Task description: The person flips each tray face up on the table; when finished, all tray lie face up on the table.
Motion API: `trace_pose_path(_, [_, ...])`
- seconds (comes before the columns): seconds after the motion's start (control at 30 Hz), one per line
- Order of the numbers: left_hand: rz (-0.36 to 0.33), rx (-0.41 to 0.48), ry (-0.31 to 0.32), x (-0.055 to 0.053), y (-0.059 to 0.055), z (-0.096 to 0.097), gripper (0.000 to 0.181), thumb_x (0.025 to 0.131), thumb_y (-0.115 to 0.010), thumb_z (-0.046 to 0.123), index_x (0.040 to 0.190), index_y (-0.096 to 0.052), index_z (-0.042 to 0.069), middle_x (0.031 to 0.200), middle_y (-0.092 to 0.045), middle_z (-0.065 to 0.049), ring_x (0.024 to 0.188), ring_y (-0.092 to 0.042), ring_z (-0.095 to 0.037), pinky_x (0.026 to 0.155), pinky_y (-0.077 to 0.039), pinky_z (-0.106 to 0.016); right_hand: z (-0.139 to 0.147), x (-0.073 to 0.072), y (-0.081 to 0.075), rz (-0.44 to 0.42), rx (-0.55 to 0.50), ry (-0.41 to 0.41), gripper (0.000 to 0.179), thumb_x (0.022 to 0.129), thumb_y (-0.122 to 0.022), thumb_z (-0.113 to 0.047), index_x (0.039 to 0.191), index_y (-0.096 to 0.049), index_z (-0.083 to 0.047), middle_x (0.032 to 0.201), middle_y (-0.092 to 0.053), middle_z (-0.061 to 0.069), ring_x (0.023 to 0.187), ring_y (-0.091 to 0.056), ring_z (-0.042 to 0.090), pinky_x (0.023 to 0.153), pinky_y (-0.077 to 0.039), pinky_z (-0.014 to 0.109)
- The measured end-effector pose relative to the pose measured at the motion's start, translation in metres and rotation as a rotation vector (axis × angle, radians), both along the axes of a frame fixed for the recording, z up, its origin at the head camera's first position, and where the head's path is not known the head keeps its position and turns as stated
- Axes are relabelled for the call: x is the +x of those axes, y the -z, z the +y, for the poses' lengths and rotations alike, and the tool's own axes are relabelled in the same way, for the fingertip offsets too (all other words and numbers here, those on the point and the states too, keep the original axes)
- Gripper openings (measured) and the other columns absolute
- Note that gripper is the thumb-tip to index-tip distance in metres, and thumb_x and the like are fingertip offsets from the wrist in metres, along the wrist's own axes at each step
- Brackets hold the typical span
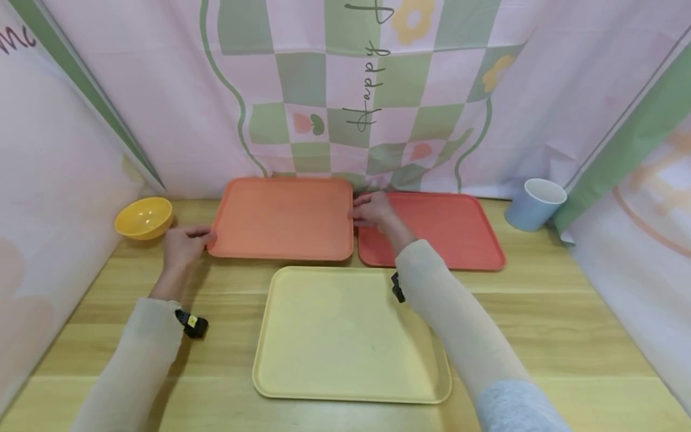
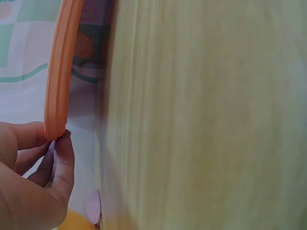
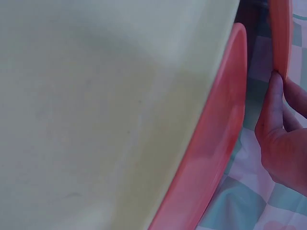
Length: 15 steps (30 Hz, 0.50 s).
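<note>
An orange tray is held by its two short ends at the back left of the table. My left hand pinches its left edge; in the left wrist view the thumb and fingers close on the orange rim, with a gap between tray and wood. My right hand pinches the opposite edge, above the left end of a red tray. The right wrist view shows that orange edge between thumb and fingers, raised over the red tray. A pale yellow tray lies in front, partly under my right forearm.
A yellow bowl stands at the back left, just beyond my left hand. At the back right is a light blue cup. A patterned curtain hangs along the table's back edge, with more cloth at both sides.
</note>
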<state>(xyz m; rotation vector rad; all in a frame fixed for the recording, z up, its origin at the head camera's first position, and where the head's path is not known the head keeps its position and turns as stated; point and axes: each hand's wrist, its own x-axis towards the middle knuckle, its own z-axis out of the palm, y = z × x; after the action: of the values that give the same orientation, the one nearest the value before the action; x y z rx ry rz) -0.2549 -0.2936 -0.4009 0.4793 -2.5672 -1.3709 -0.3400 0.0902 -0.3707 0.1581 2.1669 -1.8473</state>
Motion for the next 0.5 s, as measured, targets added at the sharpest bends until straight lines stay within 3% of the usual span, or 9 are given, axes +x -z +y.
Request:
trace_pose_path(0.1, [-0.013,0.008,0.015,0.000,0.000,-0.001,0.032,0.092,-0.074,0.013,0.118,-0.072,-0.006,0.119,-0.069,-0.021,0.103,-0.062,-0.019,0.070,-0.046,-0.013,-0.002,-0.002,0.003,0.012,0.034,0.006,0.037,0.089,-0.066,0.014,0.126,-0.058,0.018,0.127,-0.057,0.027,0.066,-0.066,0.013,0.077,-0.060,0.031])
trace_pose_path(0.3, [-0.051,0.047,0.057,-0.004,0.005,-0.007,0.034,0.093,-0.073,0.011,0.121,-0.069,-0.009,0.127,-0.065,-0.023,0.113,-0.060,-0.024,0.076,-0.045,-0.013,-0.005,-0.004,0.007,0.013,0.111,-0.024,0.040,0.088,-0.067,0.014,0.127,-0.058,0.019,0.125,-0.059,0.032,0.066,-0.066,0.015,0.080,-0.060,0.033])
trace_pose_path(0.4, [-0.065,0.080,0.086,-0.006,0.008,-0.012,0.036,0.093,-0.073,0.010,0.123,-0.068,-0.009,0.126,-0.065,-0.024,0.098,-0.062,-0.012,0.075,-0.048,-0.013,-0.007,-0.004,0.008,0.020,0.146,-0.046,0.041,0.088,-0.067,0.014,0.127,-0.058,0.018,0.126,-0.059,0.032,0.070,-0.067,0.016,0.081,-0.060,0.033])
trace_pose_path(0.5, [-0.056,0.124,0.123,-0.006,0.012,-0.019,0.038,0.092,-0.075,0.007,0.124,-0.065,-0.013,0.115,-0.069,-0.020,0.079,-0.061,0.001,0.070,-0.052,-0.014,-0.011,-0.005,0.009,0.027,0.173,-0.063,0.040,0.087,-0.067,0.014,0.127,-0.060,0.018,0.124,-0.061,0.033,0.073,-0.069,0.018,0.081,-0.060,0.034])
